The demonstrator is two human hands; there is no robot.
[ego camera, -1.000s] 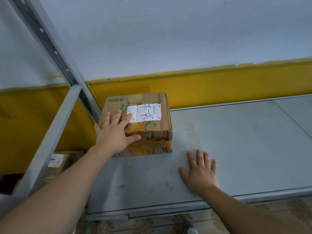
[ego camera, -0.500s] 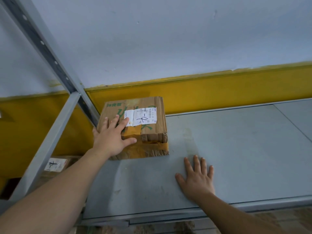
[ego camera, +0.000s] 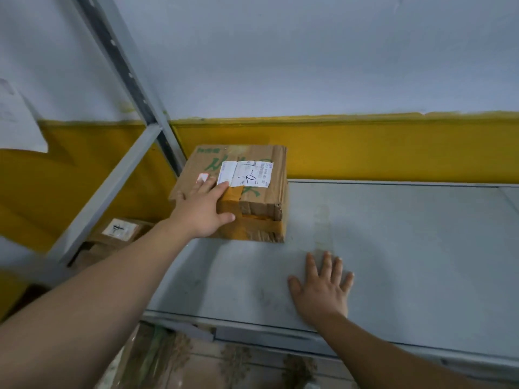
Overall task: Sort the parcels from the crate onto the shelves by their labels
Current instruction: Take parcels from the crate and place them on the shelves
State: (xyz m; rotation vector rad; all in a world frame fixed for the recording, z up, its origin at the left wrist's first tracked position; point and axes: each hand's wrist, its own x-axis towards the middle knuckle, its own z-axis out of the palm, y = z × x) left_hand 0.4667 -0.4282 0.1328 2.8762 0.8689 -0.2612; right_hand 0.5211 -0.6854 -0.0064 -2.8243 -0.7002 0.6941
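A smooth grey metal shelf (ego camera: 393, 248) fills the centre and right of the frame, against a wall (ego camera: 309, 51) painted pale grey above a yellow band (ego camera: 393, 147), with a perforated upright (ego camera: 132, 80) slanting across the upper left. At centre frame sits a creased, taped cardboard parcel (ego camera: 252, 200) with a white label (ego camera: 247, 174). The left hand (ego camera: 200, 211) rests on it, fingers straight, and the right hand (ego camera: 320, 287) lies flat and spread on the shelf, lower centre.
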